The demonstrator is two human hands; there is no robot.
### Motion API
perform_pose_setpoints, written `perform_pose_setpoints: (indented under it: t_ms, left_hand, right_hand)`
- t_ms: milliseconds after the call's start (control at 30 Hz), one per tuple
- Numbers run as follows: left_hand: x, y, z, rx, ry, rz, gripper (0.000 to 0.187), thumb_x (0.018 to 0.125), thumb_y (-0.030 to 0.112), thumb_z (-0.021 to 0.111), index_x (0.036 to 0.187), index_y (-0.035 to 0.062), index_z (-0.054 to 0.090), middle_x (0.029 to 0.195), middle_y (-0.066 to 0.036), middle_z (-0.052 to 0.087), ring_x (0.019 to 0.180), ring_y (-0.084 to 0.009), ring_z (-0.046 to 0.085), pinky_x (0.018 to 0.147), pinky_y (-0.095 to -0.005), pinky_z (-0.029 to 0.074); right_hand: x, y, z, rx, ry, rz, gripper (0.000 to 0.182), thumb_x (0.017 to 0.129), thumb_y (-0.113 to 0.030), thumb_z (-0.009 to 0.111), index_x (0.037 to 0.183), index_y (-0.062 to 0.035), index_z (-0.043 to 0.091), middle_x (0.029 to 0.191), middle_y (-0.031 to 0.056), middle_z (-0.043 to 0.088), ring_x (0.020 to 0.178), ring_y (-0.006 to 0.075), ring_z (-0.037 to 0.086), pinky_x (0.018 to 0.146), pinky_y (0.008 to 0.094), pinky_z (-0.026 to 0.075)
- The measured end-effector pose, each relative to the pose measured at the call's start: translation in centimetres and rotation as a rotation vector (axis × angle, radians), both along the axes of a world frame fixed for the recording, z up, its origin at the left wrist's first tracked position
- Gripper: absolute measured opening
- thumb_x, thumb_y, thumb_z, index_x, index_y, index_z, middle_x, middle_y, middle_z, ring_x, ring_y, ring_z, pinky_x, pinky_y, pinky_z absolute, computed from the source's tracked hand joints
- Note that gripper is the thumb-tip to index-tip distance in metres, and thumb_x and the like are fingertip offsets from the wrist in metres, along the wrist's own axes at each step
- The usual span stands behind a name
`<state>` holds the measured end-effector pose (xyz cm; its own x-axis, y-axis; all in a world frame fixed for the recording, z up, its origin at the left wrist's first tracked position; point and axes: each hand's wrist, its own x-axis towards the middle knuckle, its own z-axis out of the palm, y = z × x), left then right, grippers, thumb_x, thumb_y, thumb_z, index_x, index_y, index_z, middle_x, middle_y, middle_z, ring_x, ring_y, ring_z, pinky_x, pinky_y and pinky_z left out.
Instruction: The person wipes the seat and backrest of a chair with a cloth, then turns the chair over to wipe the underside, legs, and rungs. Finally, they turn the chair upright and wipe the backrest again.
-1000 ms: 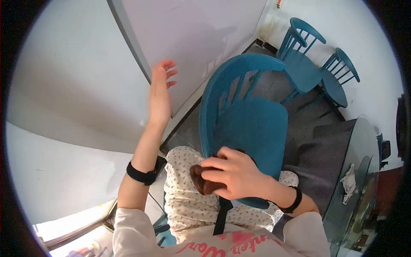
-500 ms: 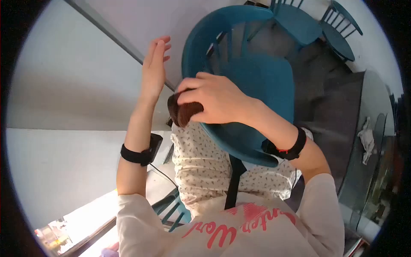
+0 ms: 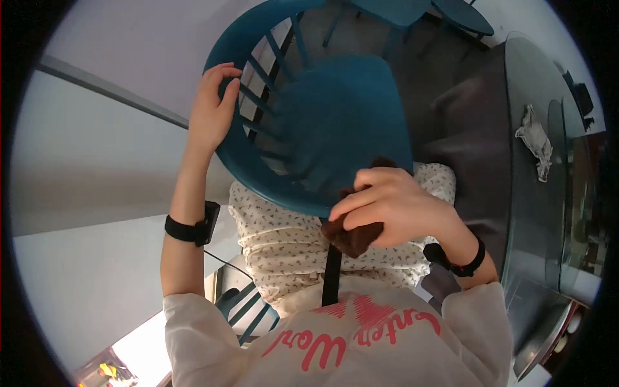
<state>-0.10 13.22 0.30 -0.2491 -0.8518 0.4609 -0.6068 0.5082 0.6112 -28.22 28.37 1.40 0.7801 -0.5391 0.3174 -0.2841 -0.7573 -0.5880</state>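
A teal chair (image 3: 342,116) with a curved, spindled backrest stands right in front of me. My left hand (image 3: 214,106) lies on the outer left side of the backrest, fingers bent over its rail and thumb a little apart from them. Bunched in my right hand (image 3: 393,206) is a dark brown cloth (image 3: 354,238), its folds hanging below the fingers. Cloth and hand are at the near end of the backrest, just over my lap; the palm hides part of the cloth.
More teal chairs (image 3: 393,9) stand at the far side. To the right, a glass-topped table (image 3: 525,213) over a dark covering bears a crumpled grey-white cloth (image 3: 536,143). A pale wall (image 3: 97,161) runs close along the left, with another chair (image 3: 248,309) behind my left side.
My right hand has carried the brown cloth along the backrest from its left part to its near right end. My left hand, raised beside the chair before, now rests on the backrest. The view shifted.
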Motion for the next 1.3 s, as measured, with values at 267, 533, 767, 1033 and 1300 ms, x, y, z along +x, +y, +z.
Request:
perform_pose_setpoints:
  t_ms: [267, 533, 767, 1033, 1300]
  left_hand:
    - [0.5, 0.7, 0.5, -0.011, -0.116, 0.06, 0.017, 0.086, 0.015, 0.053, 0.1, 0.0081, 0.059, 0.113, -0.007, 0.059, 0.109, -0.0254, 0.05, 0.092, -0.0342, 0.038]
    - [0.2, 1.2, 1.0, 0.032, -0.183, 0.083, 0.018, 0.086, 0.015, 0.053, 0.1, 0.0065, 0.06, 0.108, -0.009, 0.061, 0.105, -0.0258, 0.053, 0.09, -0.0336, 0.04]
    - [0.1, 1.1, 1.3, 0.001, -0.157, 0.073, 0.017, 0.087, 0.014, 0.053, 0.096, 0.003, 0.061, 0.102, -0.01, 0.063, 0.099, -0.0268, 0.057, 0.087, -0.0333, 0.041]
    - [0.2, 1.4, 0.9, 0.081, 0.002, 0.089, 0.02, 0.089, 0.016, 0.05, 0.095, 0.0, 0.061, 0.096, -0.011, 0.065, 0.092, -0.0202, 0.06, 0.083, -0.0288, 0.043]
    - [1.2, 1.6, 0.0, 0.024, 0.589, 0.193, 0.022, 0.093, 0.015, 0.044, 0.101, -0.0003, 0.058, 0.108, -0.008, 0.059, 0.104, -0.0171, 0.052, 0.093, -0.0265, 0.037]
  right_hand:
    - [-4.9, 6.6, -4.8, 0.339, 0.077, -0.239, 0.031, 0.056, -0.012, 0.07, 0.087, -0.0068, 0.065, 0.108, 0.0026, 0.06, 0.088, 0.0249, 0.055, 0.072, 0.036, 0.047]
    - [-5.3, 9.4, -5.5, 0.127, 0.348, -0.613, 0.038, 0.072, -0.019, 0.068, 0.105, -0.0021, 0.059, 0.123, 0.0081, 0.047, 0.108, 0.027, 0.045, 0.09, 0.0367, 0.042]
    - [-6.4, 10.6, -7.0, 0.535, 0.125, -0.921, 0.032, 0.085, -0.026, 0.06, 0.097, 0.0033, 0.061, 0.095, 0.0169, 0.061, 0.079, 0.0238, 0.059, 0.073, 0.0345, 0.047]
    - [-3.0, 5.2, -1.1, 0.888, -1.344, -0.899, 0.033, 0.091, -0.03, 0.054, 0.103, -0.0005, 0.061, 0.103, 0.0083, 0.062, 0.093, 0.0168, 0.058, 0.082, 0.0302, 0.044]
    - [3.4, 3.2, -0.7, 0.223, -0.105, -0.342, 0.037, 0.082, -0.031, 0.062, 0.101, 0.0004, 0.06, 0.11, 0.0188, 0.057, 0.095, 0.0336, 0.058, 0.082, 0.0407, 0.046]
